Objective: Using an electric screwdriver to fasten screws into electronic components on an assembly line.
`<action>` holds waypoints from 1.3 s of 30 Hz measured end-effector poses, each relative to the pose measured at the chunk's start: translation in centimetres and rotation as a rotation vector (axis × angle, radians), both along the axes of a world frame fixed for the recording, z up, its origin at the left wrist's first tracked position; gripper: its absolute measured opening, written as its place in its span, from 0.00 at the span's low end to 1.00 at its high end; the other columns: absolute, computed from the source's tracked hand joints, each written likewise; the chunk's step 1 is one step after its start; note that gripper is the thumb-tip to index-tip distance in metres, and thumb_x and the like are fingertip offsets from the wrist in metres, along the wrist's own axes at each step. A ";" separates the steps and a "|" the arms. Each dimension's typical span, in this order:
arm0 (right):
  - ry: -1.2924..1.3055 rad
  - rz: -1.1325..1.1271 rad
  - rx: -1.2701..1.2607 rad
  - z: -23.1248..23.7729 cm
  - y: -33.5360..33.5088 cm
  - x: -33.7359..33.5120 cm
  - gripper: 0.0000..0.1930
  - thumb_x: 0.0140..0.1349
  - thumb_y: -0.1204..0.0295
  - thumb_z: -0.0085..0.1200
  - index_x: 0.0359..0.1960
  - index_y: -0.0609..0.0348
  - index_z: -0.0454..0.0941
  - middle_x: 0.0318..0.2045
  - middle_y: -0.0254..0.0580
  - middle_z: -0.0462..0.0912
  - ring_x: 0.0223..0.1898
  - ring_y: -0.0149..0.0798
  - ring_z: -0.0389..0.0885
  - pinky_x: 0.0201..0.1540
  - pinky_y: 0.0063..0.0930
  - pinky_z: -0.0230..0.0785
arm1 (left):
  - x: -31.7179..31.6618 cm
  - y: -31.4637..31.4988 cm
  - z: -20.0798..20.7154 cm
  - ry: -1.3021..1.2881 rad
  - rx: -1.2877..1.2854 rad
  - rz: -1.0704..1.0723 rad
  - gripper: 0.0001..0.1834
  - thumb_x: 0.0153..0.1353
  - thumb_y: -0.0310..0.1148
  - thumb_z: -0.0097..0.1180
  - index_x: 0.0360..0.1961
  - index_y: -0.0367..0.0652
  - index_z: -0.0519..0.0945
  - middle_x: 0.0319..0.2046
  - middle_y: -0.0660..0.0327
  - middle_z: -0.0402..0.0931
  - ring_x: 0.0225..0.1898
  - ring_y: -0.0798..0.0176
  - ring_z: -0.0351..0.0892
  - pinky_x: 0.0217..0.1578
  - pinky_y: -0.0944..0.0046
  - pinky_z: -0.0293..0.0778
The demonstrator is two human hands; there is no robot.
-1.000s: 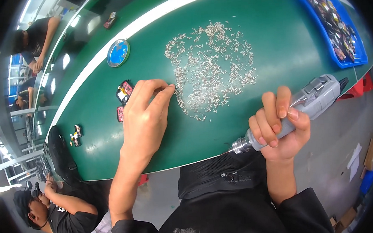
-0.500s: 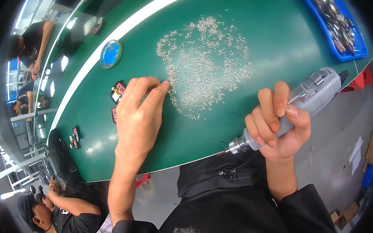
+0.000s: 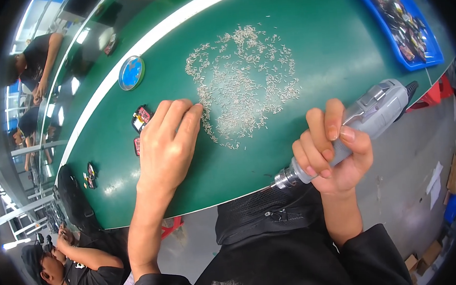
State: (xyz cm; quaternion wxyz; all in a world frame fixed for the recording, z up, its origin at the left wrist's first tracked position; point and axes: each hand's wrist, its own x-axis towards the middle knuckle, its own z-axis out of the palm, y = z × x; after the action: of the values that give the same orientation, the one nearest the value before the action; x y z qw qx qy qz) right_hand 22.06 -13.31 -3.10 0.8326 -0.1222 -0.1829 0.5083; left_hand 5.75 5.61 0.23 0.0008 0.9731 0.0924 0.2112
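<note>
Right hand [image 3: 333,149]: closed around the grey body of a driver [image 3: 377,110]. Palm turned up, fingers curled over the front, thumb laid along the near side; two fingers stand higher than the other two. Grip firm, no gap seen between palm and tool. Driver slants: metal chuck to the lower left, close to the table's near edge, cord end to the upper right. Thin bit in the chuck reaches about to that edge.

Left hand [image 3: 167,138]: back of hand up, fingers bent, leading fingertips drawn close together at the left margin of the silvery pieces [image 3: 242,84]. Cannot tell whether a piece is pinched between them; the tips partly hide one another.

Pose: both forearms enter from below, dark sleeves at the elbows. Left forearm rises over the near edge, wrist slightly bent, hand above the table [image 3: 326,37]. Right forearm nearly upright, hand at the near edge.

Silvery pieces: small, rod-like, loosely scattered on the green top, between the hands and beyond them. Just left of the left hand, two red-and-black units [image 3: 142,118], partly covered by it. Farther off, a round dish [image 3: 131,72] with blue inside; far right, a blue tray [image 3: 433,51] full of mixed parts.

Markings: pale mark on a co-worker's [image 3: 87,271] dark shirt, too small to read.
</note>
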 end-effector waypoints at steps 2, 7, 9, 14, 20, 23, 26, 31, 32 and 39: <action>-0.029 0.016 -0.024 0.1 0.0 0.1 0.08 0.65 0.66 0.42 0.32 0.56 0.65 0.21 0.35 0.64 0.12 0.28 0.62 0.22 0.27 0.63 | 0.0 0.0 0.1 0.016 -0.031 0.010 0.13 0.46 0.15 0.64 0.35 0.36 0.79 0.32 0.58 0.76 0.31 0.56 0.77 0.30 0.59 0.73; -0.031 0.015 -0.030 0.2 0.0 0.1 0.08 0.65 0.66 0.42 0.32 0.56 0.65 0.21 0.35 0.64 0.12 0.28 0.62 0.23 0.27 0.63 | 0.0 0.3 0.7 0.073 0.005 0.005 0.12 0.46 0.16 0.62 0.34 0.35 0.79 0.32 0.57 0.75 0.31 0.55 0.77 0.30 0.59 0.74; -0.029 0.018 -0.029 0.2 0.0 0.1 0.08 0.65 0.66 0.41 0.32 0.56 0.65 0.21 0.35 0.64 0.12 0.28 0.62 0.23 0.27 0.63 | 0.0 0.2 0.8 0.092 0.020 0.009 0.13 0.45 0.16 0.62 0.34 0.35 0.78 0.32 0.57 0.75 0.31 0.55 0.77 0.30 0.58 0.74; -0.030 0.020 -0.018 0.1 -0.1 0.2 0.08 0.65 0.66 0.41 0.32 0.56 0.65 0.21 0.35 0.65 0.12 0.28 0.62 0.23 0.27 0.64 | 0.2 0.6 0.9 0.172 0.097 -0.062 0.12 0.43 0.19 0.59 0.33 0.35 0.78 0.32 0.58 0.73 0.32 0.59 0.75 0.30 0.59 0.75; -0.020 0.029 -0.012 0.2 0.0 0.2 0.07 0.65 0.67 0.41 0.33 0.56 0.65 0.22 0.35 0.65 0.12 0.28 0.62 0.23 0.27 0.64 | -0.4 1.2 0.2 -0.041 -0.096 0.035 0.09 0.51 0.17 0.60 0.34 0.34 0.76 0.30 0.58 0.76 0.30 0.58 0.78 0.31 0.61 0.75; -0.004 0.032 -0.020 0.0 0.2 0.2 0.08 0.65 0.67 0.42 0.32 0.56 0.66 0.22 0.35 0.65 0.12 0.28 0.62 0.23 0.27 0.64 | -2.0 0.2 -0.2 -0.195 -0.495 0.305 0.07 0.57 0.16 0.56 0.35 0.35 0.73 0.29 0.58 0.76 0.30 0.63 0.79 0.32 0.64 0.75; 0.002 0.029 -0.035 0.2 0.3 0.1 0.07 0.65 0.67 0.42 0.32 0.57 0.66 0.21 0.35 0.64 0.12 0.27 0.61 0.23 0.27 0.63 | -4.1 -1.7 0.4 -0.401 -0.885 0.328 0.08 0.70 0.28 0.42 0.32 0.36 0.66 0.26 0.58 0.74 0.22 0.72 0.67 0.24 0.70 0.66; -0.010 0.009 -0.020 0.3 -0.1 0.2 0.07 0.65 0.68 0.40 0.35 0.58 0.68 0.21 0.35 0.65 0.13 0.28 0.62 0.23 0.28 0.63 | -6.0 -4.7 0.2 -0.435 -1.106 0.239 0.08 0.70 0.27 0.42 0.32 0.36 0.69 0.25 0.57 0.76 0.21 0.74 0.66 0.23 0.73 0.65; -0.019 -0.002 -0.032 0.1 0.1 0.2 0.08 0.65 0.68 0.40 0.36 0.58 0.68 0.21 0.35 0.65 0.13 0.28 0.62 0.24 0.28 0.63 | -5.8 -5.4 0.0 -0.463 -1.132 0.267 0.07 0.69 0.24 0.44 0.32 0.34 0.70 0.26 0.57 0.77 0.21 0.74 0.68 0.24 0.73 0.66; 0.034 -0.110 -0.062 1.1 0.4 -0.8 0.07 0.65 0.68 0.41 0.35 0.57 0.68 0.21 0.34 0.65 0.13 0.28 0.62 0.24 0.27 0.63 | -6.7 -7.9 -1.5 -0.546 -1.048 0.164 0.04 0.63 0.14 0.49 0.35 0.25 0.76 0.32 0.45 0.79 0.26 0.62 0.79 0.23 0.69 0.75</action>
State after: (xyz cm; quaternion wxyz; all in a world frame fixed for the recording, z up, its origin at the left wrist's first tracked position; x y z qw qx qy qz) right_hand 21.26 -12.94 -1.98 0.8582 -0.1493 -0.1458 0.4691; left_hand -0.91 -2.32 -1.27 0.4883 0.7432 0.2555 0.3793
